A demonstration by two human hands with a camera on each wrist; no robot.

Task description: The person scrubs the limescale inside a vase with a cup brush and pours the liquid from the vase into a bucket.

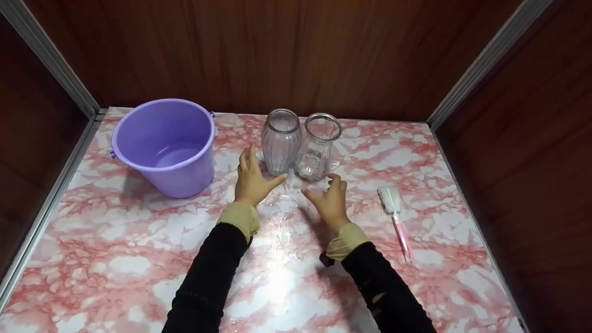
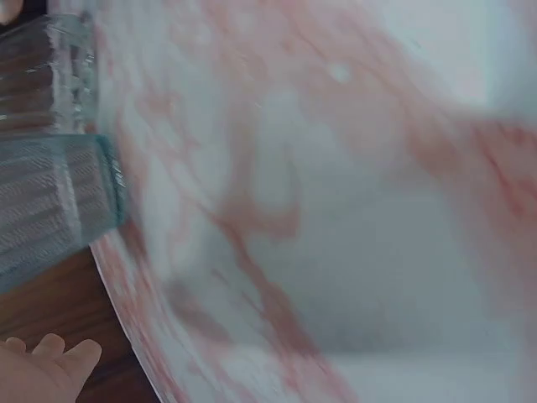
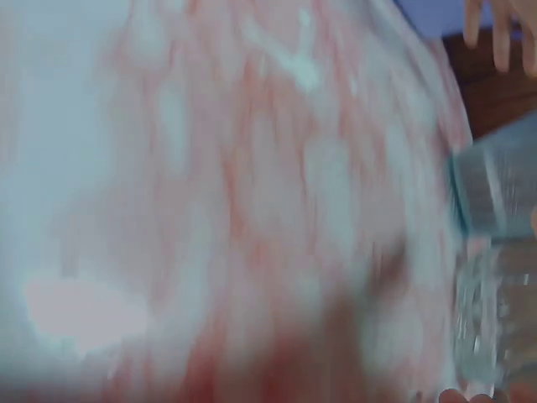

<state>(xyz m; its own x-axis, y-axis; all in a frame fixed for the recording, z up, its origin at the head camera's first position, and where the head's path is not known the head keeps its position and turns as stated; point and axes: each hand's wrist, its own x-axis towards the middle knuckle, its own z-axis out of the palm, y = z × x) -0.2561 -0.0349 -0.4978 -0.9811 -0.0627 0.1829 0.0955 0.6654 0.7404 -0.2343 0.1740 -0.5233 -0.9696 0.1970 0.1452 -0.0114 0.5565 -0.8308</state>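
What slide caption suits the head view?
Left hand and right hand, open, near two glass vases; purple bucket at left.

Both arms (image 1: 215,259) stretch forward, left fingers (image 1: 252,157) fairly straight, right fingers (image 1: 342,186) loosely bent, thumbs (image 1: 278,181) pointing inward.

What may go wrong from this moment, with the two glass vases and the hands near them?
The ribbed glass vase and the flared-neck glass vase stand very close together, so moving one might knock and chip the other. The left hand is close beside the ribbed glass vase; a sideways bump could tip it.
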